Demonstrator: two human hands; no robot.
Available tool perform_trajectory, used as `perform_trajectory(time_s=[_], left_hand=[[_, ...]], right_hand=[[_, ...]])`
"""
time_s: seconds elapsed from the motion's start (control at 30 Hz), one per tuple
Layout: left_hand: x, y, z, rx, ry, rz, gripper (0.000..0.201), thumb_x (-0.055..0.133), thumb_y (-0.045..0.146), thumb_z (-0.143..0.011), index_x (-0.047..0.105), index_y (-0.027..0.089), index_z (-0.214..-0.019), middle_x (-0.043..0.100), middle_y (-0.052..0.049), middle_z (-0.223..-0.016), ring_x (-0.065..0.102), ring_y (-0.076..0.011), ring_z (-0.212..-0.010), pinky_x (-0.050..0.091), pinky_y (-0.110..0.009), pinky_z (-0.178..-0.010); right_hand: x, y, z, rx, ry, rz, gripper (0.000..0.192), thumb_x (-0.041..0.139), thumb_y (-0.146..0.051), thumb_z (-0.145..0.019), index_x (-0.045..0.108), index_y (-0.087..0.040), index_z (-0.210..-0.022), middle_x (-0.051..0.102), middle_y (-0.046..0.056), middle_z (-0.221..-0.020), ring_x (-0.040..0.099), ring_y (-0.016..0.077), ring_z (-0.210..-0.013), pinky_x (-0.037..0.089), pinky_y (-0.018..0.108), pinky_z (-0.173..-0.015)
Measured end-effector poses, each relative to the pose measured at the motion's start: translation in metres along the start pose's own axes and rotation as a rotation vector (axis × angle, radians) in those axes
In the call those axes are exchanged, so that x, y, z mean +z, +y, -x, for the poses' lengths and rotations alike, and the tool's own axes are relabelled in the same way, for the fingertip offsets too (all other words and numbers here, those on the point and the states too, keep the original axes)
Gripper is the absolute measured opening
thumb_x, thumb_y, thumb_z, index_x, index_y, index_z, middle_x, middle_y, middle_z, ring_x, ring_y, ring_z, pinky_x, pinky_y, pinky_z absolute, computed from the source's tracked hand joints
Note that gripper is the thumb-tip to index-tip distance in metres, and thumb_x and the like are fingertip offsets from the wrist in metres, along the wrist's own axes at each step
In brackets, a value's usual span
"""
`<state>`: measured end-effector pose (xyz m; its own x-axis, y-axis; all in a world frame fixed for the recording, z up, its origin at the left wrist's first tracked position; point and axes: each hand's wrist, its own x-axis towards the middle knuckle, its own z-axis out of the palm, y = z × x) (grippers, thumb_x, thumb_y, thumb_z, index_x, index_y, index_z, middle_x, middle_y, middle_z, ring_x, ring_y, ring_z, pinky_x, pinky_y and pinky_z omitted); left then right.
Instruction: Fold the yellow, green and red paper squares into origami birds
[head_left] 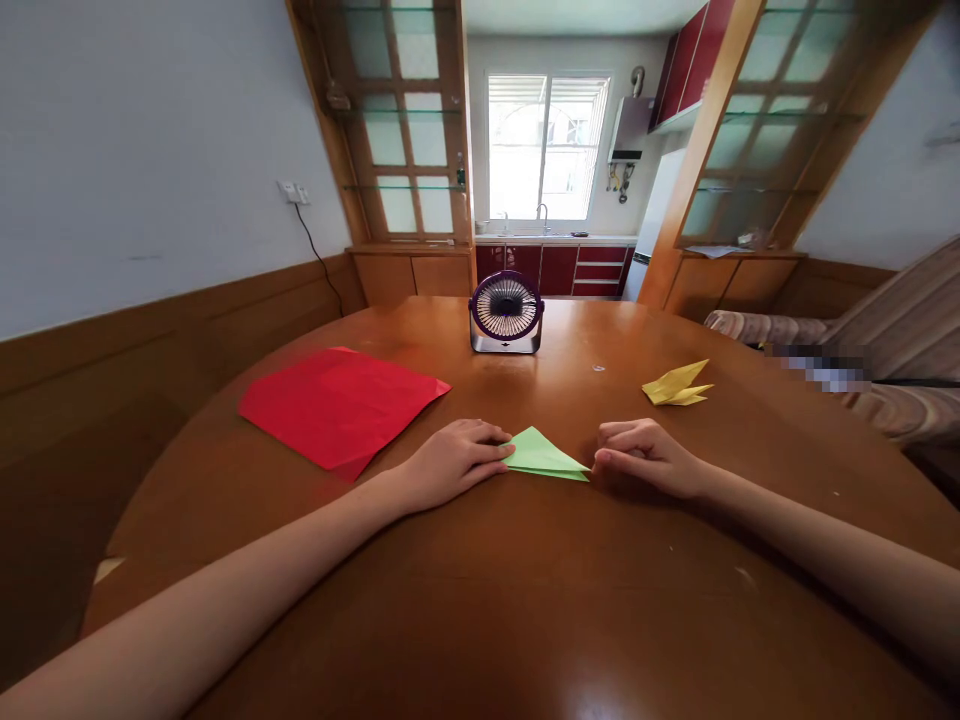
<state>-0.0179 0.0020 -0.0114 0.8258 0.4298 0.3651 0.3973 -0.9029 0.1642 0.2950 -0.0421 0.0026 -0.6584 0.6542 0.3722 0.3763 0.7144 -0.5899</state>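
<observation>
A light green paper folded into a flat triangle (541,455) lies on the round brown wooden table (525,600) in front of me. My left hand (454,460) lies flat with its fingertips pressing on the triangle's left corner. My right hand (645,458) is loosely curled, its thumb and forefinger pinching at the triangle's right tip. Both forearms rest on the tabletop.
A stack of red paper sheets (339,403) lies to the left. A folded yellow paper figure (676,385) sits at the right. A small purple desk fan (506,312) stands at the table's far side. A sofa (862,350) is at the right.
</observation>
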Motion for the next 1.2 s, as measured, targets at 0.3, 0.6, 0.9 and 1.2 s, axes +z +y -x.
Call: perform_trajectory(time_s=[0.3, 0.6, 0.9, 1.2], left_hand=[[0.004, 0.011, -0.002, 0.057, 0.074, -0.117, 0.027, 0.050, 0.036, -0.097, 0.069, 0.019, -0.106, 0.071, -0.007, -0.109, 0.065, -0.0207, -0.100, 0.047, -0.035, -0.090], [0.010, 0.023, -0.005, 0.008, 0.145, 0.074, 0.021, 0.061, 0.039, -0.090, 0.068, 0.019, -0.088, 0.073, -0.005, -0.103, 0.067, -0.0201, -0.096, 0.047, -0.033, -0.086], [0.005, 0.028, -0.003, -0.073, 0.124, 0.088, 0.018, 0.059, 0.028, -0.090, 0.072, 0.020, -0.082, 0.073, -0.003, -0.099, 0.065, -0.0183, -0.091, 0.043, -0.035, -0.089], [-0.004, 0.030, -0.007, -0.340, 0.075, 0.225, 0.012, 0.068, 0.029, -0.082, 0.074, 0.023, -0.074, 0.071, -0.001, -0.080, 0.062, -0.0174, -0.081, 0.043, -0.032, -0.077]], right_hand=[[0.007, -0.009, -0.013, -0.180, 0.197, 0.233, 0.019, 0.053, -0.027, -0.094, 0.058, -0.017, -0.078, 0.055, 0.004, -0.077, 0.050, 0.0144, -0.070, 0.042, 0.028, -0.062], [0.020, -0.009, -0.035, -0.331, -0.131, 0.387, 0.026, 0.051, -0.028, -0.096, 0.062, -0.018, -0.117, 0.067, 0.011, -0.107, 0.060, 0.0204, -0.096, 0.047, 0.038, -0.088], [0.011, -0.007, -0.043, -0.245, -0.229, 0.231, 0.026, 0.054, -0.030, -0.095, 0.068, -0.017, -0.112, 0.070, 0.010, -0.098, 0.062, 0.0178, -0.088, 0.046, 0.034, -0.083], [0.020, 0.008, -0.041, 0.074, -0.014, -0.113, 0.027, 0.064, -0.040, -0.086, 0.075, -0.017, -0.094, 0.071, 0.006, -0.085, 0.062, 0.0155, -0.077, 0.050, 0.032, -0.073]])
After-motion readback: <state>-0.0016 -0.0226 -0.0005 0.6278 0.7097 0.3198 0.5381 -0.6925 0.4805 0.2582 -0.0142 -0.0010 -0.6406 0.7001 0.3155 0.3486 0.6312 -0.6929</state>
